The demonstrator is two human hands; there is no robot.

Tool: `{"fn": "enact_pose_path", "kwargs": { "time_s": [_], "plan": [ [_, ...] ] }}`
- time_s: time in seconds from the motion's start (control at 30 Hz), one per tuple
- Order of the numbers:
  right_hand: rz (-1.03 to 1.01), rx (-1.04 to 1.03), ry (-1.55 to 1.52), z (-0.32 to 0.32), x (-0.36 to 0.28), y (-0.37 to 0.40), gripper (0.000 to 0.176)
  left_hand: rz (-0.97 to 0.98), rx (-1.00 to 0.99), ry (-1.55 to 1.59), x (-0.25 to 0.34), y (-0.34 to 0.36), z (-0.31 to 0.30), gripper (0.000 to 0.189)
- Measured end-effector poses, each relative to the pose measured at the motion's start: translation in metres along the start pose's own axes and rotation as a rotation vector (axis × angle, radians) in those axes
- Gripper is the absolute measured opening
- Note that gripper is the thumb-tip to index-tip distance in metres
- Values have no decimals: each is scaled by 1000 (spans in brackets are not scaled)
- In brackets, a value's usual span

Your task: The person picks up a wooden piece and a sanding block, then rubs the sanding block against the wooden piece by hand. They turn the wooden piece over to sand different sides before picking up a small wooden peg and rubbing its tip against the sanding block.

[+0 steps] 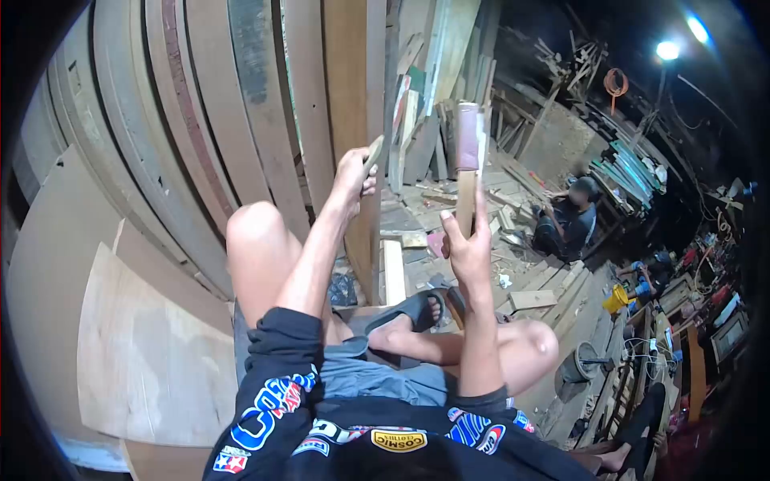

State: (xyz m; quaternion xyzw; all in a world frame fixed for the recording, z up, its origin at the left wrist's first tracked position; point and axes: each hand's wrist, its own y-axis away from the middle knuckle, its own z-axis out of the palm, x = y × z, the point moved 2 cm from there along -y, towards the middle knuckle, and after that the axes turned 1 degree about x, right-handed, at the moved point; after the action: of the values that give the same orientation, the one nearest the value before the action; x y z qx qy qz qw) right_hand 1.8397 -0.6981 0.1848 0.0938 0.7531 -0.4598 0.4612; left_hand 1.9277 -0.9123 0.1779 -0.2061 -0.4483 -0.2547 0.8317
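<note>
My left grip (353, 176) is closed around a thin, flat piece (374, 154); my right grip (468, 247) clasps a wooden stick (467, 192), mauve-covered at its far end. Tall boards (306, 88) stand beyond on my left; farther off, a person (571, 220) sits near scrap wood (532, 299).
</note>
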Motion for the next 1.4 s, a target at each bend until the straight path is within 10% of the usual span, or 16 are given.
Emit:
{"fn": "enact_pose_path", "kwargs": {
  "time_s": [0.23, 0.83, 0.9, 1.03, 1.4],
  "plan": [
    [-115, -298, 478, -11, -18, -30, 72, 92, 67, -102, -24, -21, -4, 21],
    [-67, -387, 351, 61, 80, -6, 89, 167, 57, -227, -43, -30, 2, 37],
    [206, -472, 248, 60, 70, -2, 91, 166, 62, -215, -45, -29, -1, 36],
    [-127, -407, 442, 55, 71, 25, 92, 122, 46, -103, -36, -16, 6, 33],
    [-97, -403, 441, 54, 66, 36, 93, 45, -5, 93, -43, -25, 2, 40]
  ]
}}
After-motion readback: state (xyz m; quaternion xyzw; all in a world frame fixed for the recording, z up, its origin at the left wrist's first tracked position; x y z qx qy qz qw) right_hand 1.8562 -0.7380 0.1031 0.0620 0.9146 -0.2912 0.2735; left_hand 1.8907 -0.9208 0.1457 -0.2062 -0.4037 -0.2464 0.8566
